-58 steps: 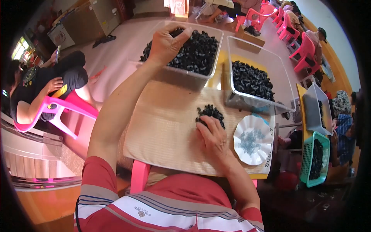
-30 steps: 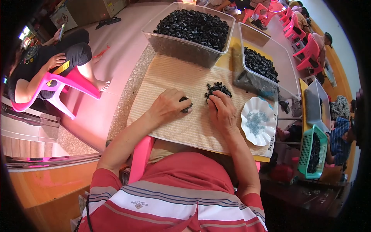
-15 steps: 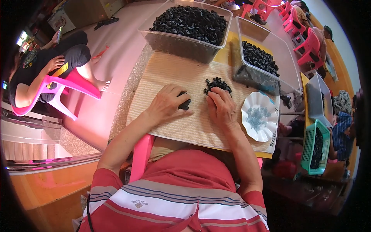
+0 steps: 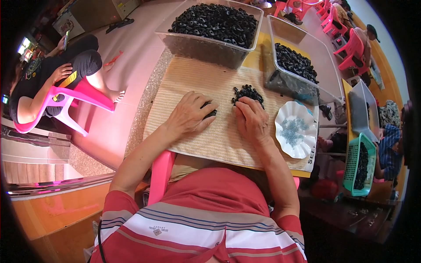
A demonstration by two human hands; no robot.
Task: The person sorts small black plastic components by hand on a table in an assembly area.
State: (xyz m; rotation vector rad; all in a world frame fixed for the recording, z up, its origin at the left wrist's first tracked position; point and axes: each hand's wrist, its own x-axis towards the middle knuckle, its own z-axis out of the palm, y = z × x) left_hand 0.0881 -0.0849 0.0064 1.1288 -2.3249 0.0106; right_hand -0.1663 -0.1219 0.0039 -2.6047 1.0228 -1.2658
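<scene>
Several small black parts (image 4: 213,113) lie within the left hand (image 4: 189,115), fingers curled round them; the right hand (image 4: 253,118) bends at a loose black pile (image 4: 248,91) on the beige ribbed mat (image 4: 193,76), whether pinching any I cannot tell.

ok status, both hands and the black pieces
Left-hand grip curled around small black pieces. Right-hand grip at near edge of loose black pile. White scalloped dish right of it, not blocking.

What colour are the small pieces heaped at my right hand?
Black; the small pieces show best in the head view.
</scene>
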